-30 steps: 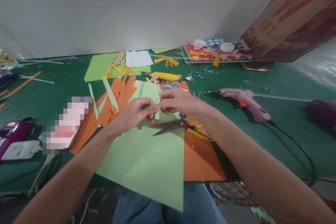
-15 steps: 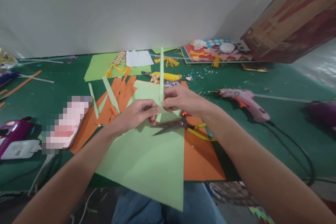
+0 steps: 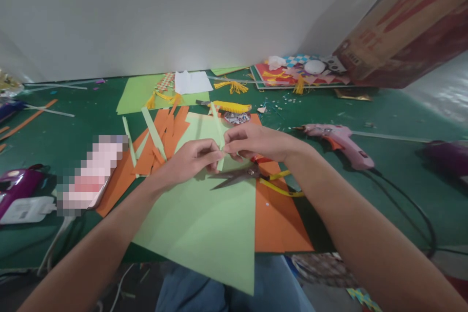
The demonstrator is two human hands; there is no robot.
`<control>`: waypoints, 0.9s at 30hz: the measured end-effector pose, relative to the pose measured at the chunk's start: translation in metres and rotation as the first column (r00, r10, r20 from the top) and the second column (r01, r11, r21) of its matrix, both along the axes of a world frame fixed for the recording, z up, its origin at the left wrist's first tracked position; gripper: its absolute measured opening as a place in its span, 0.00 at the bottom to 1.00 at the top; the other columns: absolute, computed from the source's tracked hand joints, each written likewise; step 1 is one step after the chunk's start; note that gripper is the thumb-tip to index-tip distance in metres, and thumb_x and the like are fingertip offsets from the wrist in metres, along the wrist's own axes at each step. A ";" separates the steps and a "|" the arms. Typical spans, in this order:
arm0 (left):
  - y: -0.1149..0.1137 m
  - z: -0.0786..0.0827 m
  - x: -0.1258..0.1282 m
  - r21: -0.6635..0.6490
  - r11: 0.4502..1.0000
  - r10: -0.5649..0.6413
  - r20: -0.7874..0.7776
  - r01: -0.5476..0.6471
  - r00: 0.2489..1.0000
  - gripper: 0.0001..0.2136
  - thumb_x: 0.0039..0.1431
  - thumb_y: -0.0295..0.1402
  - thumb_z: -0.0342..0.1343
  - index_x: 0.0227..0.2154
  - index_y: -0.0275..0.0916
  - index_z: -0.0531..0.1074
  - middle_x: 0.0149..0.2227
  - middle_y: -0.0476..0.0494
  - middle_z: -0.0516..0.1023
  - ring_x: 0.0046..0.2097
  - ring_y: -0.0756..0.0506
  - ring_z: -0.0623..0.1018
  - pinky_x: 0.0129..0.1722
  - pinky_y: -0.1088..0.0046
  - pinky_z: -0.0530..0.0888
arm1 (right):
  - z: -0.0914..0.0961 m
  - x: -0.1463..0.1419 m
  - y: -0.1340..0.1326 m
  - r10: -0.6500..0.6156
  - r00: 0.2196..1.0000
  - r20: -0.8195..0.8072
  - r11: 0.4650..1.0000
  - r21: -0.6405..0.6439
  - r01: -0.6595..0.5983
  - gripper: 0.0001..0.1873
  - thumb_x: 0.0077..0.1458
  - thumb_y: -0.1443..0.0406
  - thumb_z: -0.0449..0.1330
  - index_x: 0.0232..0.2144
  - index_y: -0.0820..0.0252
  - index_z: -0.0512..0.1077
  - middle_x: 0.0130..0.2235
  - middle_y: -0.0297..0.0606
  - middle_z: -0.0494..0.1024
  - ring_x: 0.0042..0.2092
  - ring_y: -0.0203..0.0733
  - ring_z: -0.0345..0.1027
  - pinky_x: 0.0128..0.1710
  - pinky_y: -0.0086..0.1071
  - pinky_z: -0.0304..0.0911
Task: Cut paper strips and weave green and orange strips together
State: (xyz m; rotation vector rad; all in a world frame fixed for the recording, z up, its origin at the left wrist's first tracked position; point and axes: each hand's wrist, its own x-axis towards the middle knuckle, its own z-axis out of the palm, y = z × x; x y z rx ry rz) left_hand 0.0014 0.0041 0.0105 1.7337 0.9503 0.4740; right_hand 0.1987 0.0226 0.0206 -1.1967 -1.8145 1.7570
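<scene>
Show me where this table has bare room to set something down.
At right, bare tabletop shows between the glue stick and the brown bag. A smaller patch at left lies between the phone and the orange strip. The middle is crowded with scissors, a green sheet, and the left hand and right hand pinching a green strip.

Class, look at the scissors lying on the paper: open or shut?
Open: the scissors' blades spread apart in a narrow V.

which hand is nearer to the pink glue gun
The right hand. It pinches the pale green strip, with the pink glue gun lying to its right; the left hand is farther, to the left of the right hand.
</scene>
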 end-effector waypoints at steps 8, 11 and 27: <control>-0.001 0.002 0.001 -0.033 0.999 -0.016 -0.026 0.015 1.000 0.15 0.59 0.43 0.52 0.24 0.38 0.65 0.24 0.50 0.74 0.27 0.51 0.72 0.27 0.76 0.64 | -0.002 -0.007 -0.002 -0.119 0.989 -0.087 0.991 0.052 0.124 0.07 0.41 0.69 0.57 0.17 0.60 0.62 0.15 0.28 0.65 0.18 0.26 0.51 0.17 0.24 0.39; -0.002 0.004 0.001 -0.046 0.999 -0.027 -0.025 0.026 0.999 0.14 0.60 0.42 0.52 0.24 0.38 0.65 0.24 0.51 0.74 0.29 0.51 0.73 0.29 0.76 0.65 | -0.003 -0.009 -0.002 -0.185 0.974 -0.131 0.978 0.070 0.195 0.04 0.39 0.70 0.55 0.16 0.61 0.62 0.15 0.28 0.65 0.17 0.25 0.48 0.17 0.26 0.39; -0.001 0.001 0.003 -0.060 0.995 0.082 0.076 -0.077 0.994 0.11 0.57 0.40 0.54 0.26 0.37 0.69 0.28 0.47 0.77 0.29 0.50 0.73 0.27 0.75 0.66 | -0.009 -0.020 -0.006 -0.218 0.962 -0.166 0.957 0.155 0.243 0.03 0.40 0.69 0.55 0.18 0.60 0.63 0.16 0.29 0.65 0.21 0.29 0.54 0.20 0.26 0.45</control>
